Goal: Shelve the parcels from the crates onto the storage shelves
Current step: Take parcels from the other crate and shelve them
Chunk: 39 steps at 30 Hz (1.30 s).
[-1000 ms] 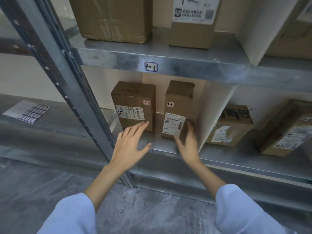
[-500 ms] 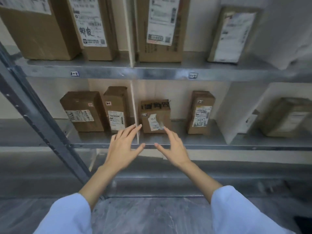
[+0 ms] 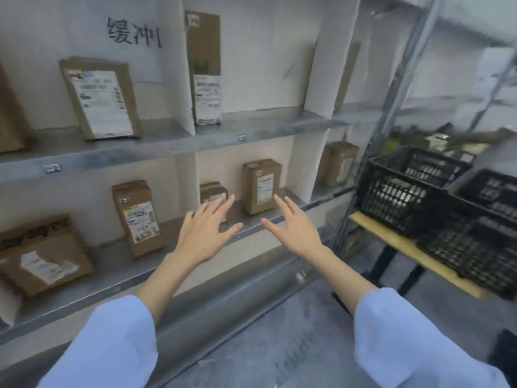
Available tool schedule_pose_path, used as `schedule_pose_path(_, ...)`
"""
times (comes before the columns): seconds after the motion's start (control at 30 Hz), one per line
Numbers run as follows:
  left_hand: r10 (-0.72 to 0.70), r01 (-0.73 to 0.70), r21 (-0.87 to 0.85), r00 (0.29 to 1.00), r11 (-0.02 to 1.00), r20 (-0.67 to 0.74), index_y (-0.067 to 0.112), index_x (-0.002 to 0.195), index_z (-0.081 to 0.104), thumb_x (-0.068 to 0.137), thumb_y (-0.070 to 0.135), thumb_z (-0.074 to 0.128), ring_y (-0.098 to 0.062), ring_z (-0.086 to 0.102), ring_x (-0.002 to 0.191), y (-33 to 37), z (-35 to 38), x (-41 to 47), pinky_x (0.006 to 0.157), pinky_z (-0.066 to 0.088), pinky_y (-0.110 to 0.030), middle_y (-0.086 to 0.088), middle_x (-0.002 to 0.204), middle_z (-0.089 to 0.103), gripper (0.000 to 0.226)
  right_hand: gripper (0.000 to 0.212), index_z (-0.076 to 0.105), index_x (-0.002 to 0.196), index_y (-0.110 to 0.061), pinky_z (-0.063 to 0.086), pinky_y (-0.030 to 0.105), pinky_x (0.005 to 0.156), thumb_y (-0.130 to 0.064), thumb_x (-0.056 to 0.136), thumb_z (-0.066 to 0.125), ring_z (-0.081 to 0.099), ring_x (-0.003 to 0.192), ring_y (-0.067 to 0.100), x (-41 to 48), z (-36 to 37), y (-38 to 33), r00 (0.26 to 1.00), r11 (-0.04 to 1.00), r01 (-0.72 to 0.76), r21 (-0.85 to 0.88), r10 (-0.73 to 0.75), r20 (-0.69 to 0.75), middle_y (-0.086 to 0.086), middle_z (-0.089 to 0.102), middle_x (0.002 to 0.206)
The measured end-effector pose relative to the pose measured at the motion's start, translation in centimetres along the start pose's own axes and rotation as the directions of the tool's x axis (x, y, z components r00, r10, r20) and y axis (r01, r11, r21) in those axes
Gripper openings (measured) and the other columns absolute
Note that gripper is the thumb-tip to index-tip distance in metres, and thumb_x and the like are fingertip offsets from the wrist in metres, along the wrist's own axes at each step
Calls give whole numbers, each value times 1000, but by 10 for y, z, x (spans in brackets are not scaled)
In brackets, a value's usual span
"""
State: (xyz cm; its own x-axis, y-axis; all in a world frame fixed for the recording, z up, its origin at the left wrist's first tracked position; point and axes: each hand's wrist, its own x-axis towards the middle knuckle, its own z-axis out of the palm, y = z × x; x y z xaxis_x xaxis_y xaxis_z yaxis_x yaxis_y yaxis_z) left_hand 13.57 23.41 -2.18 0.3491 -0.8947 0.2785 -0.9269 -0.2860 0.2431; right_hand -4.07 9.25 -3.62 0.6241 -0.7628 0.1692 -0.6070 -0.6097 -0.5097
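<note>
- Grey galvanised steel storage shelves (image 3: 156, 148): two tiers in view, split into bays by white upright divider panels (image 3: 319, 65). Handwriting on the white back wall (image 3: 134, 33) reads "缓冲", followed by a stroke. Small tags on the shelf edges are too blurred to read.
- Black perforated plastic crates (image 3: 405, 189): stacked on a pale wooden table (image 3: 402, 242) to the right of the rack, well apart from both hands. Contents are not clear.
- Brown cardboard parcels with white shipping labels (image 3: 261, 186): standing upright in the bays, one or two per bay. Label print is illegible.
- Handling judgement: the cartons look stiff, light and dry. Grip across two opposite side faces; keep the label facing outward. Tall narrow cartons may tip if nudged.
- Left hand (image 3: 205, 229): fingers spread, holding nothing, in front of the lower shelf edge.
- Right hand (image 3: 293, 226): fingers spread, holding nothing, just beside the upright parcel.
</note>
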Motion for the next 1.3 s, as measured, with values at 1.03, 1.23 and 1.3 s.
schedule_pose_path(1.03, 591, -559, -221, 799, 799, 112, 35, 155, 17, 93, 65, 41, -17, 27, 145, 389, 220, 496, 116, 21, -46, 8, 162, 20, 73, 71, 17, 157, -30, 22, 45, 118, -55, 98, 47, 18, 151, 24, 202, -257, 459, 775, 833, -550, 61, 536, -333, 2, 17, 165)
schedule_pose_path(1.23, 611, -576, -233, 781, 784, 125, 35, 155, 17, 92, 66, 41, -17, 29, 145, 445, 278, 574, 117, 23, -47, 7, 162, 20, 74, 71, 17, 157, -28, 23, 43, 118, -46, 98, 52, 24, 148, 26, 259, -273, 543, 762, 820, -559, 120, 566, -314, 7, 18, 163)
schedule_pose_path(1.3, 605, -567, -239, 786, 789, 132, 35, 155, 17, 92, 65, 42, -18, 30, 144, 465, 297, 599, 117, 23, -47, 7, 162, 19, 74, 73, 15, 157, -27, 23, 44, 118, -46, 98, 53, 22, 149, 27, 280, -278, 573, 766, 820, -557, 134, 570, -297, 8, 16, 164)
